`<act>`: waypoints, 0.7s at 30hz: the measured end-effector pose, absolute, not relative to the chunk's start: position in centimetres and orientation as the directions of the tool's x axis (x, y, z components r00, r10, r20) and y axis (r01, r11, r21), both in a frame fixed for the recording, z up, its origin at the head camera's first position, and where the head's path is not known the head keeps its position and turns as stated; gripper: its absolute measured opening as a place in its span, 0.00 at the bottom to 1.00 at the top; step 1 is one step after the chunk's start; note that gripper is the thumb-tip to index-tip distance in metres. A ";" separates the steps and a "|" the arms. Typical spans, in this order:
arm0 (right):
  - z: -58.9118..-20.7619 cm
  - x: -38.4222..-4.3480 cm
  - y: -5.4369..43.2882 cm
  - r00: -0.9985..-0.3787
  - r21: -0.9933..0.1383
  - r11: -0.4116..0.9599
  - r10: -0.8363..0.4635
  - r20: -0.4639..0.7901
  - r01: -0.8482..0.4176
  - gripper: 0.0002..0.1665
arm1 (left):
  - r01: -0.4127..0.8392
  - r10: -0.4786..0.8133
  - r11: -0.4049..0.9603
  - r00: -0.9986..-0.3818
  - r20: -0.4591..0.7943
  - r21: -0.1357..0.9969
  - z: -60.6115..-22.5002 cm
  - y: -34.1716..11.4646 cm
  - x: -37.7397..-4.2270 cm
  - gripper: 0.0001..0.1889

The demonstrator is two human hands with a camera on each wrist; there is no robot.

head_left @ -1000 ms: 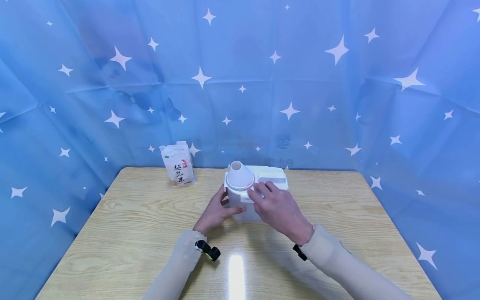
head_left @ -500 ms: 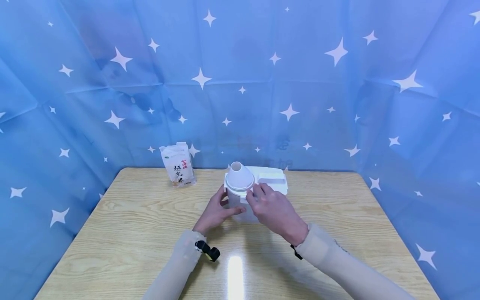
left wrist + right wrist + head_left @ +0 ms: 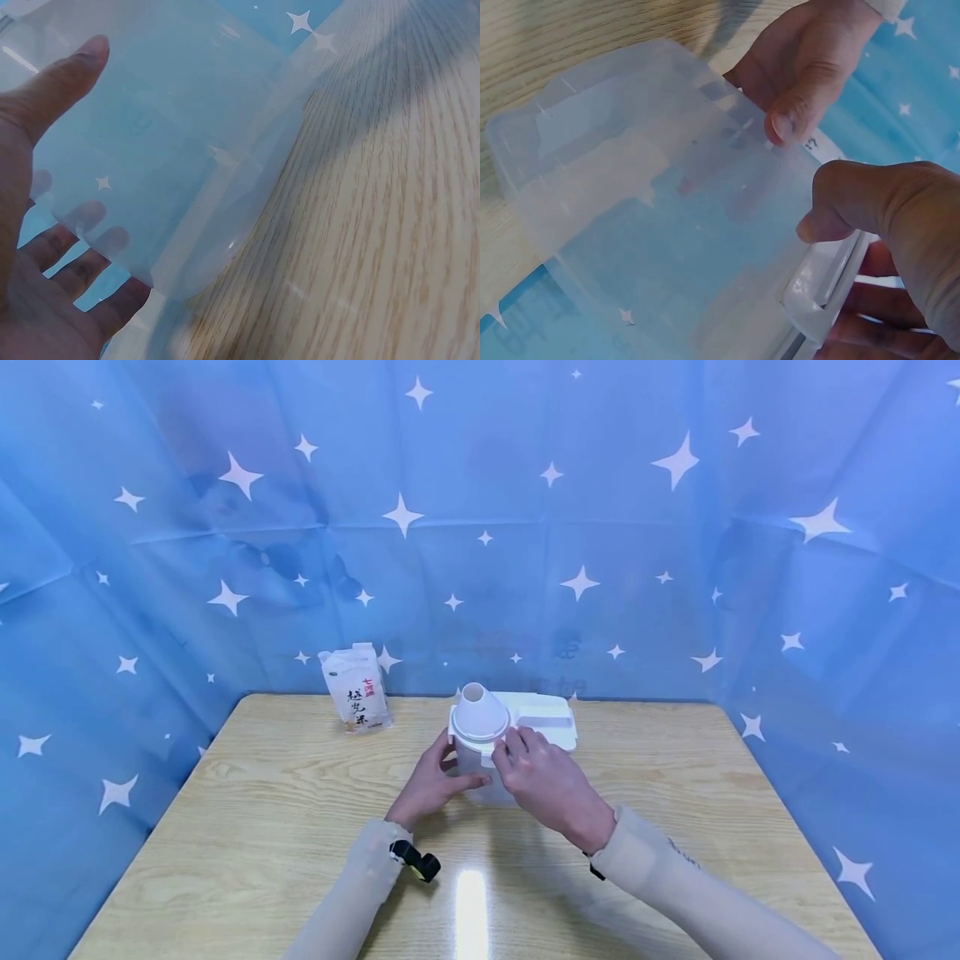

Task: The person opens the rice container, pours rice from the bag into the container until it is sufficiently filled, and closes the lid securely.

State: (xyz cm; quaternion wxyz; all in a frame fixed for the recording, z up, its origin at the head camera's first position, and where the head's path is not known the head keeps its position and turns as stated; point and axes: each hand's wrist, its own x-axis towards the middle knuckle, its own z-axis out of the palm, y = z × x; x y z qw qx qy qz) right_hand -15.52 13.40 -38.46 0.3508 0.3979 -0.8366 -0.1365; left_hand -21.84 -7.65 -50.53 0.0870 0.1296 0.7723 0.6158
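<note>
A translucent storage container (image 3: pixel 202 135) with a white lid (image 3: pixel 525 702) stands on the table. On the lid's left part sits a white cone-shaped cap (image 3: pixel 480 714), its narrow round opening upward; a recessed handle is on the right part. My left hand (image 3: pixel 435 781) grips the container's left end, thumb (image 3: pixel 71 82) along the front wall and fingers behind, seen through the plastic. My right hand (image 3: pixel 551 781) is at the lid's front edge, pinching around the white clip latch (image 3: pixel 817 285). Its thumb (image 3: pixel 832 202) bends beside the latch, while the other fingers lie over the lid.
A white bag of rice (image 3: pixel 357 689) with printed characters stands at the table's back left. The wooden table (image 3: pixel 262 827) ends at a blue star-patterned curtain (image 3: pixel 480 568), which also runs along both sides.
My right hand has shifted slightly left and its fingers have drawn in closer at the lid's front edge. My left hand and the container have stayed in place.
</note>
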 end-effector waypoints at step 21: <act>-38.1 -15.7 13.3 -0.451 0.471 0.649 -0.758 0.471 -0.597 0.15 | 0.109 0.296 0.192 -0.954 0.048 0.975 -50.4 -7.8 -21.8 0.52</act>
